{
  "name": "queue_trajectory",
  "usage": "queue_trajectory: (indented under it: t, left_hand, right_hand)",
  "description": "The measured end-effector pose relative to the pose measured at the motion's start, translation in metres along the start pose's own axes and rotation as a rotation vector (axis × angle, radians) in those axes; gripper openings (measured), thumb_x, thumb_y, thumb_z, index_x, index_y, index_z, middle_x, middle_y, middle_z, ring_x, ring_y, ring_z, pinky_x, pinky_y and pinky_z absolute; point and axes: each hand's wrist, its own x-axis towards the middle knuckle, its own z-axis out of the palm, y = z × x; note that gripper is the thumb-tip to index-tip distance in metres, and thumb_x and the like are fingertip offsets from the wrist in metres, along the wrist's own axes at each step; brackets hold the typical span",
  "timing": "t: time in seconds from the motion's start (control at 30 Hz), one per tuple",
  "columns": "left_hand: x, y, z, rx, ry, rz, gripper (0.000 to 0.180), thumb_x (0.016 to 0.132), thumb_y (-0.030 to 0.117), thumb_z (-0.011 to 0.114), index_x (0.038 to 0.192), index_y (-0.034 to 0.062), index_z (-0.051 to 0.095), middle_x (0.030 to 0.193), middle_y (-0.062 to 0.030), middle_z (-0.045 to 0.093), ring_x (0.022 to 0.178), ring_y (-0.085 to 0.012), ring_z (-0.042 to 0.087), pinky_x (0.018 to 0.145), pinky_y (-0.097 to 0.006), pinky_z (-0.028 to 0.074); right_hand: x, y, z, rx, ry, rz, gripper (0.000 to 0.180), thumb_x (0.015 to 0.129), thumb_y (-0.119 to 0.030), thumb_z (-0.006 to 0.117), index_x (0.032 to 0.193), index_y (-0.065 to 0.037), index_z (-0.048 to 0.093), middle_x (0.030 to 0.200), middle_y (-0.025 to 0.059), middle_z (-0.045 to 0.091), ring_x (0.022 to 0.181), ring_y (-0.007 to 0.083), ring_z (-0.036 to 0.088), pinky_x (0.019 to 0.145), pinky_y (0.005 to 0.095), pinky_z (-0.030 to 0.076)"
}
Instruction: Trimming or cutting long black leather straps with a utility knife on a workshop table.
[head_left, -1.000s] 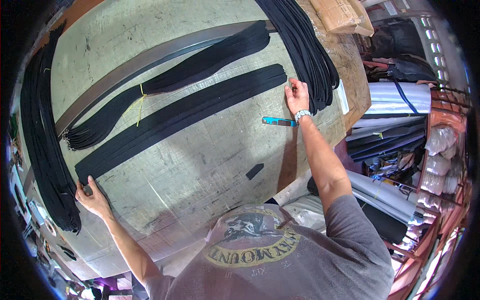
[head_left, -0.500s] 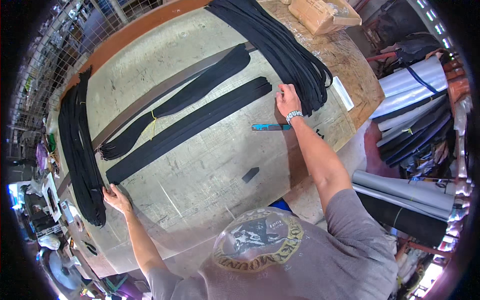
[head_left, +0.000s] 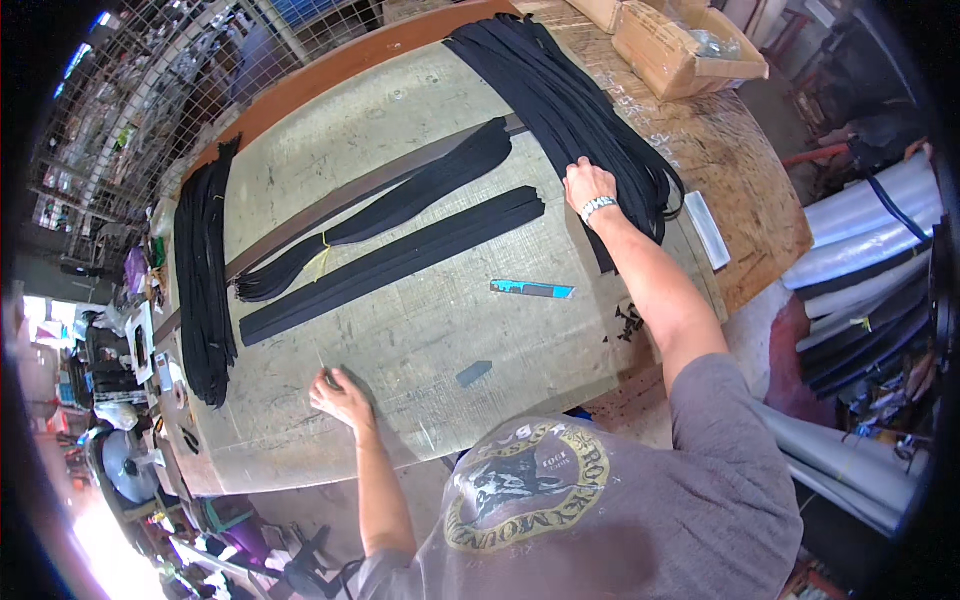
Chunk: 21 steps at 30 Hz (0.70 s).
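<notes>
My right hand (head_left: 588,187) rests at the left edge of a large looped bundle of long black fabric strips (head_left: 540,85) at the far right. Its fingers are curled onto the strips; the fingertips are partly hidden. Over bare tabletop near the front, my left hand (head_left: 343,398) has loosely bent fingers, slightly apart, with nothing visible in them. Between the hands lies a flat, straight stack of black strips (head_left: 390,268). Behind it is a second black bundle (head_left: 420,190), tied with a yellow string (head_left: 322,258). A teal utility knife (head_left: 532,289) lies in front of the stack.
Another black strip bundle (head_left: 205,290) hangs over the table's left side. A dark flat bar (head_left: 340,190) crosses behind the strips. A small dark piece (head_left: 474,374) lies near the front. Cardboard box (head_left: 685,50) stands back right; wrapped rolls (head_left: 870,225) lie beyond the table.
My left hand has moved right, away from the end of the straight stack and the left bundle. My right hand has moved from the stack's right end onto the large bundle. The view has shifted.
</notes>
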Motion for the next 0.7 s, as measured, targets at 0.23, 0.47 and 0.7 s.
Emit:
queue_trajectory:
  t: [0.23, 0.47, 0.7]
  left_hand:
    - [-0.031, 0.029, -0.012, 0.049, 0.012, -0.031, 0.029, 0.094, 0.024, 0.065, 0.115, 0.0038, 0.063, 0.119, -0.0168, 0.058, 0.116, -0.0385, 0.046, 0.103, -0.049, 0.036]
    - [-0.021, 0.041, -0.013, 0.071, 0.008, -0.052, 0.03, 0.094, 0.025, 0.066, 0.115, 0.003, 0.063, 0.119, -0.016, 0.058, 0.118, -0.0369, 0.045, 0.103, -0.048, 0.037]
    - [-0.017, 0.161, -0.015, -0.345, -0.122, 0.051, 0.021, 0.096, 0.017, 0.064, 0.112, 0.0026, 0.066, 0.116, -0.0154, 0.065, 0.112, -0.0321, 0.057, 0.102, -0.045, 0.042]
  right_hand:
    - [0.053, -0.022, -0.01, -0.067, -0.349, 0.008, 0.03, 0.098, -0.015, 0.049, 0.108, -0.01, 0.077, 0.115, 0.0123, 0.074, 0.107, 0.0307, 0.072, 0.087, 0.0439, 0.059]
    - [0.067, 0.005, -0.042, 0.14, -0.444, 0.096, 0.041, 0.085, -0.031, 0.071, 0.114, -0.002, 0.071, 0.12, 0.0208, 0.07, 0.111, 0.037, 0.068, 0.096, 0.0464, 0.054]
    - [0.019, 0.087, -0.071, 1.768, -0.432, 0.3, 0.018, 0.098, -0.022, 0.066, 0.099, -0.005, 0.069, 0.095, 0.0056, 0.071, 0.086, 0.0158, 0.067, 0.069, 0.0278, 0.049]
